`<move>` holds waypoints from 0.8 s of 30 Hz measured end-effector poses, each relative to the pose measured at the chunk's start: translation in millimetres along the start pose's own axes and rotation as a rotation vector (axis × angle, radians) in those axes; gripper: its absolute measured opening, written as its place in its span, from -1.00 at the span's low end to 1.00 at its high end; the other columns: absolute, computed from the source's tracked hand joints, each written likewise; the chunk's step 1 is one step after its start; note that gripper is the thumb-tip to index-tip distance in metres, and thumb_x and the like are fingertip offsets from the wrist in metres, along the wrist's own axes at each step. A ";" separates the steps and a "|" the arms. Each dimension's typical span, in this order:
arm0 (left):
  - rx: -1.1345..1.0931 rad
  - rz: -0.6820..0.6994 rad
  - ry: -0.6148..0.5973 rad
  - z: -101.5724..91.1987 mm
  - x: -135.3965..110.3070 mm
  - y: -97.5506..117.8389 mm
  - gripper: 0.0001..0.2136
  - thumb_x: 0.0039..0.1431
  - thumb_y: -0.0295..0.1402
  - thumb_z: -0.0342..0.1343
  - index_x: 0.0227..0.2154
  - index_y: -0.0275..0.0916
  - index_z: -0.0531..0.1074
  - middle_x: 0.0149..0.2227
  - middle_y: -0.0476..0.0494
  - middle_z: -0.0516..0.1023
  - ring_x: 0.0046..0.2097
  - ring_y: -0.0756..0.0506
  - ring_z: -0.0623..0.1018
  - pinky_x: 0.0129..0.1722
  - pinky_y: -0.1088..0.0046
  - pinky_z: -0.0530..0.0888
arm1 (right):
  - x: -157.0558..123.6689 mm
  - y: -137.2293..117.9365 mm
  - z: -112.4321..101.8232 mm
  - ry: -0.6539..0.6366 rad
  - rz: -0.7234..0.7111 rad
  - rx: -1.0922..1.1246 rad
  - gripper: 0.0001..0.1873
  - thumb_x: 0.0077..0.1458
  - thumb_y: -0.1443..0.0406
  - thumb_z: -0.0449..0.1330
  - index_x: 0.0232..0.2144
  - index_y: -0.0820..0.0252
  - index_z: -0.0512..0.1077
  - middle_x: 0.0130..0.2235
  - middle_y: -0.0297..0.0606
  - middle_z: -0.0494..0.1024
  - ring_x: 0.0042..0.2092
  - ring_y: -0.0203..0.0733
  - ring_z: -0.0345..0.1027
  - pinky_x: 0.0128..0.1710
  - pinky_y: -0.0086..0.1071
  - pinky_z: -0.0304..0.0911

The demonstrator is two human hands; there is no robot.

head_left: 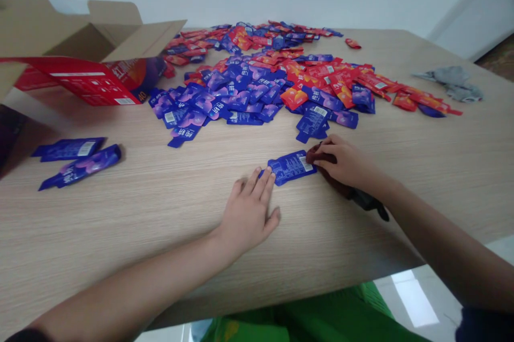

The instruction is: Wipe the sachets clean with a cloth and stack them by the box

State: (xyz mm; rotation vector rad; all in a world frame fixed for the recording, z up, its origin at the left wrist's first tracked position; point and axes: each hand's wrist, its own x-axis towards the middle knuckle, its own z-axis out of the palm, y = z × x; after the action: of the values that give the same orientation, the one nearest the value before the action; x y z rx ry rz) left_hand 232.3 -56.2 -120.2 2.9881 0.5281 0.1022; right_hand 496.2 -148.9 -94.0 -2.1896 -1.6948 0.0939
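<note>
A blue sachet (292, 166) with a white barcode lies label side up near the middle of the table. My left hand (249, 212) is flat, fingers stretched out, its fingertips resting on the sachet's left end. Pinched in my right hand (346, 162) is a dark brown, soft-looking cloth (315, 156), which touches the sachet's right end. Part of the cloth is hidden by the hand. Below the right forearm a black piece (367, 201) shows; I cannot tell whether it belongs to the cloth.
Blue and red sachets (249, 85) form a broad pile beyond my hands. Two blue sachets (86, 164) lie at the left. An open red cardboard box (92, 85) stands at the back left. Grey gloves (458, 82) lie at the right. The table's front edge runs before me.
</note>
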 end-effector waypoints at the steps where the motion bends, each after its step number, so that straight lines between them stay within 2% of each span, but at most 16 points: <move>1: -0.002 0.001 0.005 0.2 -0.2 -0.1 -0.39 0.29 -0.16 -0.13 0.31 -0.39 0.07 0.37 -0.29 0.03 0.36 -0.30 0.10 0.14 0.04 0.22 | 3.7 -5.4 -5.0 0.020 -0.007 -0.004 -0.86 0.13 0.24 0.16 -0.33 0.03 0.53 -0.19 -0.20 0.44 -0.14 -0.03 0.39 -0.11 -0.10 0.34; 3: -0.004 0.007 0.013 0.6 -0.4 -0.1 -0.40 0.29 -0.15 -0.14 0.31 -0.38 0.07 0.38 -0.29 0.02 0.36 -0.30 0.10 0.14 0.03 0.22 | 10.2 -23.1 -10.5 0.098 -0.014 -0.003 -0.88 0.13 0.23 0.16 -0.34 0.06 0.51 -0.18 -0.19 0.44 -0.13 -0.03 0.38 -0.10 -0.11 0.33; 5: -0.002 0.013 0.016 0.8 -0.3 -0.1 -0.40 0.30 -0.15 -0.14 0.31 -0.39 0.06 0.38 -0.29 0.02 0.37 -0.30 0.08 0.14 0.03 0.22 | 14.1 -46.0 -7.4 0.137 -0.060 0.017 -0.88 0.15 0.24 0.16 -0.30 0.10 0.48 -0.14 -0.18 0.44 -0.09 -0.04 0.37 -0.08 -0.15 0.31; 8: 0.002 0.013 0.007 0.6 -0.3 -0.3 -0.40 0.30 -0.14 -0.15 0.30 -0.42 0.08 0.36 -0.33 0.09 0.36 -0.32 0.08 0.14 0.02 0.22 | 13.8 -75.1 10.8 0.051 -0.184 0.012 -0.86 0.18 0.30 0.12 -0.26 0.15 0.47 -0.09 -0.15 0.43 -0.04 -0.06 0.33 -0.07 -0.19 0.31; 11: 0.000 0.013 -0.008 -0.3 -0.3 -0.3 -0.39 0.30 -0.13 -0.16 0.29 -0.44 0.10 0.34 -0.36 0.13 0.36 -0.33 0.08 0.15 0.00 0.21 | 9.1 -83.0 28.4 -0.020 -0.210 -0.028 -0.84 0.19 0.31 0.10 -0.25 0.15 0.48 -0.07 -0.12 0.42 0.00 -0.02 0.29 -0.11 -0.19 0.32; 14: -0.007 0.013 -0.018 -1.5 0.0 -0.1 -0.38 0.30 -0.14 -0.15 0.31 -0.44 0.06 0.37 -0.33 0.05 0.37 -0.32 0.07 0.15 0.02 0.21 | 3.8 -70.0 32.2 -0.008 -0.186 -0.016 -0.85 0.19 0.28 0.12 -0.25 0.13 0.49 -0.04 -0.12 0.40 -0.01 -0.01 0.30 -0.12 -0.16 0.33; 19: -0.019 -0.001 -0.027 -2.7 1.1 0.2 -0.38 0.28 -0.15 -0.13 0.31 -0.41 0.05 0.38 -0.31 0.00 0.36 -0.31 0.09 0.13 0.01 0.23 | -2.0 -30.3 25.8 0.067 -0.076 0.027 -0.88 0.16 0.23 0.15 -0.30 0.09 0.48 -0.06 -0.15 0.39 -0.02 0.02 0.32 -0.08 -0.08 0.33; 24: -0.028 0.002 -0.026 -1.9 1.4 0.6 -0.37 0.27 -0.16 -0.12 0.32 -0.41 0.03 0.38 -0.30 -0.02 0.37 -0.31 0.08 0.14 0.00 0.23 | -6.0 1.7 23.5 0.051 0.020 0.036 -0.88 0.14 0.22 0.15 -0.31 0.09 0.46 -0.10 -0.17 0.40 -0.07 0.00 0.36 -0.06 -0.06 0.33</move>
State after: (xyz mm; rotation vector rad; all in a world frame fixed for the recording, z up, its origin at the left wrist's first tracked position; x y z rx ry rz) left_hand 233.7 -56.2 -118.2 2.9587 0.5162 0.0699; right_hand 489.7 -149.1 -117.4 -2.1645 -1.6318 0.0726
